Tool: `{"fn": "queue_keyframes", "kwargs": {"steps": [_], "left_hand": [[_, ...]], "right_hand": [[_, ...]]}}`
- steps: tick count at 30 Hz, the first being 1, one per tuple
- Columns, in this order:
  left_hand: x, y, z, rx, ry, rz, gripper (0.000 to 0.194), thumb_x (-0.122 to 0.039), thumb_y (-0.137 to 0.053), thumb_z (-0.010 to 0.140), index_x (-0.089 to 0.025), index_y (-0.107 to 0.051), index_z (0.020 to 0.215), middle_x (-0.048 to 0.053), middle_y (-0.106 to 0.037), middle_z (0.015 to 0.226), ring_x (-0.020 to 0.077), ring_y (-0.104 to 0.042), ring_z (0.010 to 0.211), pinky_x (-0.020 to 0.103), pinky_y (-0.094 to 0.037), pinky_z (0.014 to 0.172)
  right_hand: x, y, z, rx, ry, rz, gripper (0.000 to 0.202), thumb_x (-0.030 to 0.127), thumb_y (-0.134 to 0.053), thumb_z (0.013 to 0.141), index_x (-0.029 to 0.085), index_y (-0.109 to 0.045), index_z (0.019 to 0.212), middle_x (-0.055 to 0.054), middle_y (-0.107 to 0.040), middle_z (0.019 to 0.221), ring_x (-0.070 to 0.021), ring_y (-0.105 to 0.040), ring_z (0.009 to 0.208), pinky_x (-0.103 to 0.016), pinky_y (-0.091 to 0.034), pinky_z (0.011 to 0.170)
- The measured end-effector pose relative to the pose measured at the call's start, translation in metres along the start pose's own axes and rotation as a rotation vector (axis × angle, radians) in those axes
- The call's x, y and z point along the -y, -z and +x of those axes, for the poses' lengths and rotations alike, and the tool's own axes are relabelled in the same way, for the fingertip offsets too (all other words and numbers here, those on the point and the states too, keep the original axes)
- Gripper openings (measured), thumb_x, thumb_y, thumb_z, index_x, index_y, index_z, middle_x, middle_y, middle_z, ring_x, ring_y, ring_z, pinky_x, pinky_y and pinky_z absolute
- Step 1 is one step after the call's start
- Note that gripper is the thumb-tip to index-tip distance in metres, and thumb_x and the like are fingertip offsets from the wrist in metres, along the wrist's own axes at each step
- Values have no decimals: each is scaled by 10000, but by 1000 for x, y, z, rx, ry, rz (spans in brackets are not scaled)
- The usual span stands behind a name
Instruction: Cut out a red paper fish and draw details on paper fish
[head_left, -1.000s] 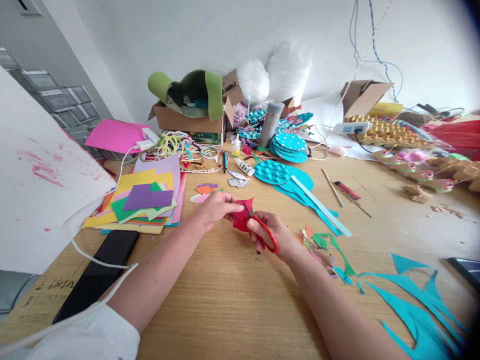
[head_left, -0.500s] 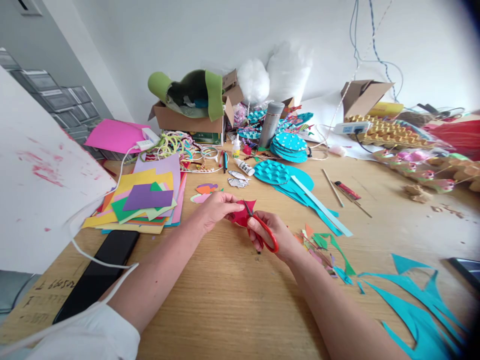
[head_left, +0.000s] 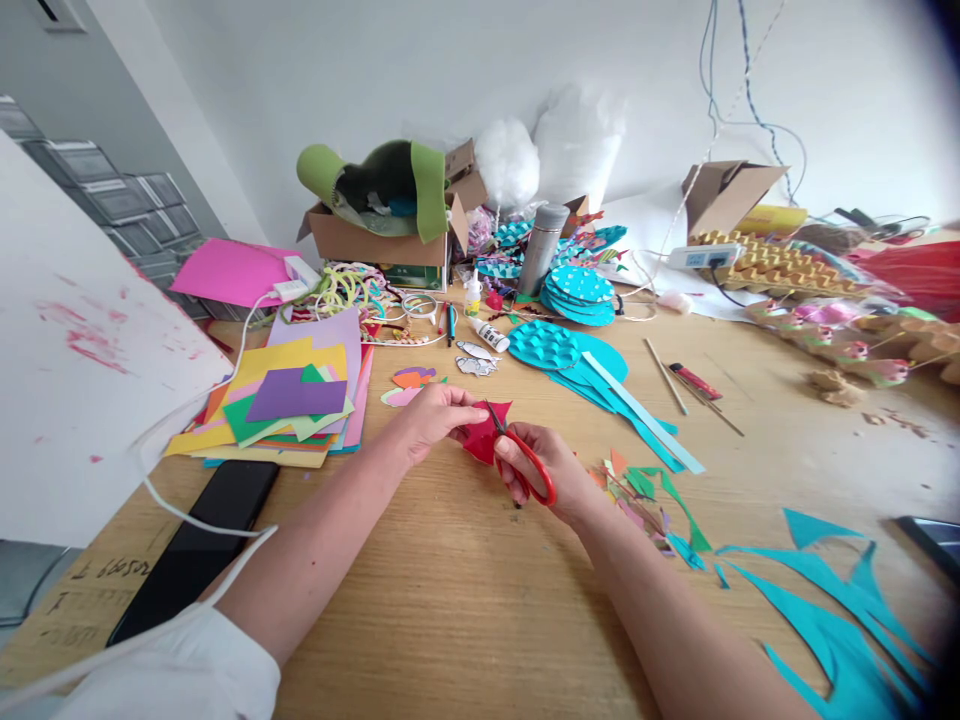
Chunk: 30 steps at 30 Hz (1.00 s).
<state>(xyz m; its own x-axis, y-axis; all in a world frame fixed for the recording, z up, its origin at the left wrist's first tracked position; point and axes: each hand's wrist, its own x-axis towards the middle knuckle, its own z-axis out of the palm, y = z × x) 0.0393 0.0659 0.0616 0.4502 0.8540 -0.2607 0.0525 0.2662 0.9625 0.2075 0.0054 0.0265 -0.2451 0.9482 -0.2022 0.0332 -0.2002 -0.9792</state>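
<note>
My left hand [head_left: 441, 415] pinches a small piece of red paper [head_left: 480, 436] between thumb and fingers above the table. My right hand [head_left: 541, 462] grips red-handled scissors [head_left: 541, 478], whose dark blades lie across the paper, pointing up and to the left. The paper has a pointed corner at its upper right and a flap hanging below the blades. Just beyond my left hand lie small cut paper shapes [head_left: 415, 379] in orange, purple and pink. Colourful paper scraps [head_left: 643, 490] are scattered right of the scissors.
A stack of coloured paper [head_left: 296, 395] and a black phone [head_left: 199, 545] lie at left, with a white cable [head_left: 241, 340] nearby. Glue bottles [head_left: 489, 334], blue paper discs [head_left: 577, 290] and a grey flask [head_left: 541, 250] stand behind. Blue offcuts [head_left: 817, 610] cover the right front.
The red paper's lower part has swung down a little, so more of it shows below the blades. Both hands stay in nearly the same place.
</note>
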Motion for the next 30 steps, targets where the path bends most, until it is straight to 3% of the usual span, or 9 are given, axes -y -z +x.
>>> {"fn": "queue_keyframes", "kwargs": {"steps": [7,30], "left_hand": [[0,-1,-1,-37,9,-20,128,-223,-705,658,-130,-619,677,-13,-586,581,72,-494,491,217,-379,529],[1,1,-1,17,-6,2,181,-269,-728,621,-128,-622,661,-8,-577,583,76,-485,497,228,-357,535]], "right_hand": [[0,0,0,-4,10,9,500,653,-659,716,192,-467,697,40,-559,520,-84,-484,339,-199,-332,337],[0,0,-1,9,7,-17,504,674,-629,732,190,-490,735,34,-575,537,-89,-502,358,-200,-318,346]]}}
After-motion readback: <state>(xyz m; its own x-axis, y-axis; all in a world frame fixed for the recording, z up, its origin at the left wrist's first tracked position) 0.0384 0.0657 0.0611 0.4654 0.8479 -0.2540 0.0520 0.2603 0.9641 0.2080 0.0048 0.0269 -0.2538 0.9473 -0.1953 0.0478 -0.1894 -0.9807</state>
